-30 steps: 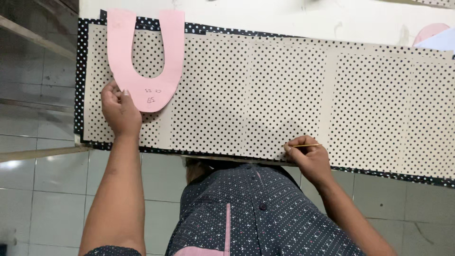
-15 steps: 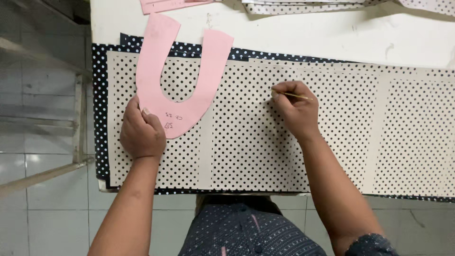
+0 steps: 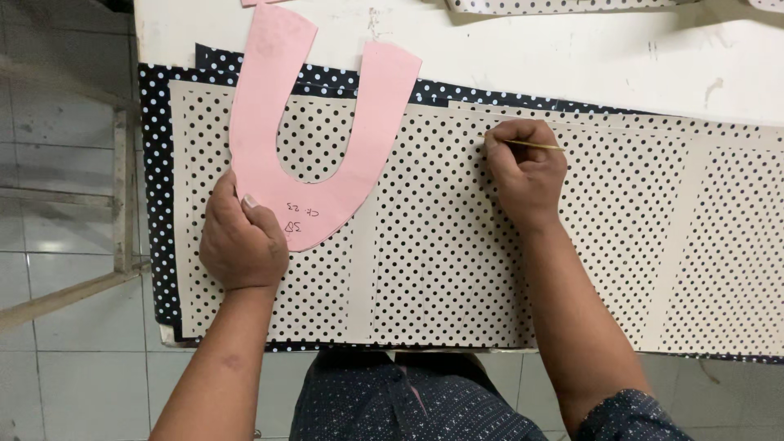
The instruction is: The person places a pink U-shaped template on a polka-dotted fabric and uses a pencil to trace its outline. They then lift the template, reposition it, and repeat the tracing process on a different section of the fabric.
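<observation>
Left hand (image 3: 242,242) presses flat on pink U-shaped paper pattern (image 3: 327,139) atop polka-dot fabric (image 3: 457,245); right hand (image 3: 527,171), closed, pinches a thin pencil (image 3: 535,146).

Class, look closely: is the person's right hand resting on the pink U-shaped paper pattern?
No. The right hand holds a thin stick over the dotted fabric; the left hand presses the pink pattern.

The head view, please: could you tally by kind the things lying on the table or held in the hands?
Pink U-shaped paper pattern, under the left hand: 1
Thin yellowish stick-like tool, in the right hand: 1
Dotted cream sheet on the white table: 1
Total: 3
</observation>
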